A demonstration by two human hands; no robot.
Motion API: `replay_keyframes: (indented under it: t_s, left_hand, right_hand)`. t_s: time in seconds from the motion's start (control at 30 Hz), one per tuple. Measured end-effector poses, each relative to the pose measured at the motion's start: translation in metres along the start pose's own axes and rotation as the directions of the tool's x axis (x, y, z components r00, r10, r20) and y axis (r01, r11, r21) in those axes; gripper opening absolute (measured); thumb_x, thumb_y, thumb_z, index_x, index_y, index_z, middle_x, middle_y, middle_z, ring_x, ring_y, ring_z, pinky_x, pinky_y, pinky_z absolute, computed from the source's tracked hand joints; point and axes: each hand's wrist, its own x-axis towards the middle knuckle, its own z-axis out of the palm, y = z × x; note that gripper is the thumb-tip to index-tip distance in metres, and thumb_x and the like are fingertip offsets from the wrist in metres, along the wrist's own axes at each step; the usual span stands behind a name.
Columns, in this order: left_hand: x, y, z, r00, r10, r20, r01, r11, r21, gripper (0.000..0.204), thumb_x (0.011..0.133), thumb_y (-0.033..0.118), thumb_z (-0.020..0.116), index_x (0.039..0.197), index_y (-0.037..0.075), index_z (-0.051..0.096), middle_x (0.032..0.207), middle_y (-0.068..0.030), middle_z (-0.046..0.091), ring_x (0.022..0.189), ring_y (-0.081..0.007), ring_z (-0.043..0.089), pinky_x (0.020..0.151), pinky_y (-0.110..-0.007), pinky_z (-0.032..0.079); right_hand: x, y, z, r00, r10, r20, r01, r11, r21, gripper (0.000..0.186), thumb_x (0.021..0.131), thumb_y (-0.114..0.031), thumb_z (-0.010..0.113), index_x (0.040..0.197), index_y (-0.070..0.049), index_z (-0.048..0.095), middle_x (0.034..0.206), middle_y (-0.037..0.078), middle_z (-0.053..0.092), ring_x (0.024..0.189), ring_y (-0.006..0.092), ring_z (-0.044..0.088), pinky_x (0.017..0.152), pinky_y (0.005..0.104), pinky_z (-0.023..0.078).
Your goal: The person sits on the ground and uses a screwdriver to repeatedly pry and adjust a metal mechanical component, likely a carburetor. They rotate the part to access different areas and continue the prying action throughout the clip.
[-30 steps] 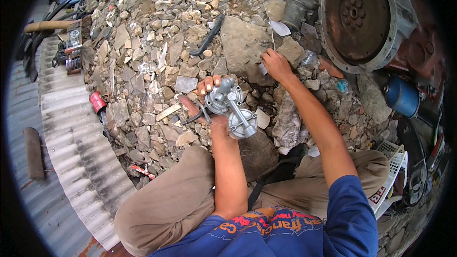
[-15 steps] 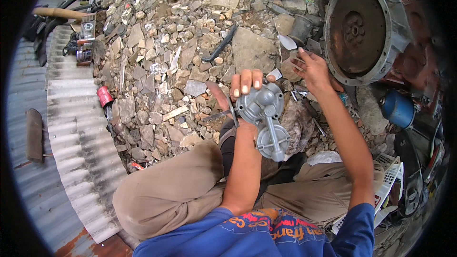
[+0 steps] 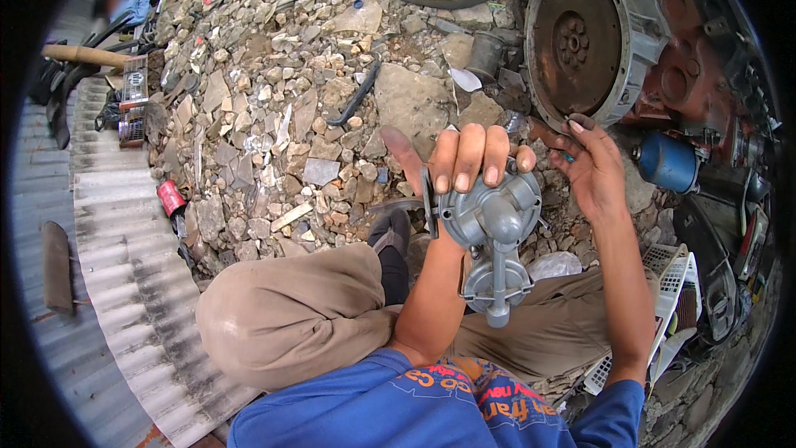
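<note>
My left hand [image 3: 478,158] grips a grey cast-metal pump [image 3: 497,220] from its far side, fingers curled over the top edge. The pump has a rounded dome, a tube running down its front and a smaller ribbed round housing at the lower end. A flat flange stands on its left side, and it is held above my lap. To the right of the pump, my right hand [image 3: 595,168] is raised with fingers bent and apart, and I see nothing held in it. The ground shows between its fingers.
A large round metal bell housing [image 3: 576,37] stands at the far right, beside a blue canister-shaped filter [image 3: 666,163]. Broken stones cover the ground. Corrugated sheets [image 3: 124,282] lie along the left, with a red can [image 3: 171,199] by their edge. A white plastic basket [image 3: 667,261] sits at right.
The pump in my left hand has come nearer to me and slightly right. My right hand has moved right and nearer. The whole view has shifted a little.
</note>
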Motion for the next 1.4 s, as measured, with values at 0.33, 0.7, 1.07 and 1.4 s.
replay_keyframes:
  t_s: [0.33, 0.7, 1.07, 1.4]
  left_hand:
    - [-0.004, -0.009, -0.001, 0.992, 0.09, -0.083, -0.102, 0.984, -0.149, 0.067, 0.099, 0.066, 0.027, 0.069, 0.019, 0.065, 0.077, 0.0023, 0.059, 0.086, -0.0184, 0.054, 0.093, -0.045, 0.036]
    - [-0.011, -0.005, -0.007, 0.991, 0.108, -0.073, -0.118, 0.982, -0.146, 0.015, 0.089, 0.021, 0.064, 0.074, 0.024, 0.062, 0.078, 0.0098, 0.057, 0.085, -0.0083, 0.053, 0.092, -0.035, 0.037]
    - [-0.015, 0.0, -0.014, 0.994, 0.091, -0.068, -0.094, 0.995, -0.043, 0.023, 0.093, 0.029, 0.056, 0.072, 0.024, 0.064, 0.08, 0.0087, 0.06, 0.086, -0.0093, 0.054, 0.093, -0.037, 0.036]
    - [-0.01, 0.018, -0.022, 0.996, 0.075, 0.04, -0.076, 0.996, 0.037, 0.064, 0.1, 0.065, 0.03, 0.074, 0.02, 0.069, 0.083, 0.0037, 0.063, 0.091, -0.0167, 0.054, 0.094, -0.044, 0.033]
  right_hand:
    - [-0.003, 0.003, -0.012, 0.982, -0.185, 0.028, 0.186, 0.982, -0.042, 0.022, 0.096, -0.008, 0.064, 0.117, -0.002, 0.066, 0.097, 0.003, 0.068, 0.084, 0.012, 0.063, 0.075, 0.0271, 0.05]
    - [-0.041, -0.004, 0.016, 0.953, -0.255, 0.161, 0.279, 0.949, -0.148, 0.018, 0.095, -0.01, 0.067, 0.109, 0.0, 0.063, 0.091, 0.006, 0.067, 0.079, 0.0121, 0.061, 0.072, 0.0275, 0.05]
    - [-0.08, -0.008, 0.041, 0.938, -0.273, 0.213, 0.333, 0.878, -0.344, 0.014, 0.094, 0.001, 0.061, 0.107, 0.004, 0.063, 0.097, 0.012, 0.066, 0.08, 0.0123, 0.062, 0.068, 0.0262, 0.052]
    - [-0.111, 0.016, 0.06, 0.463, -0.549, 0.696, 0.875, 0.16, -0.457, 0.076, 0.063, -0.046, 0.092, 0.112, 0.005, 0.065, 0.097, 0.015, 0.053, 0.078, 0.0231, 0.056, 0.065, 0.0323, 0.048]
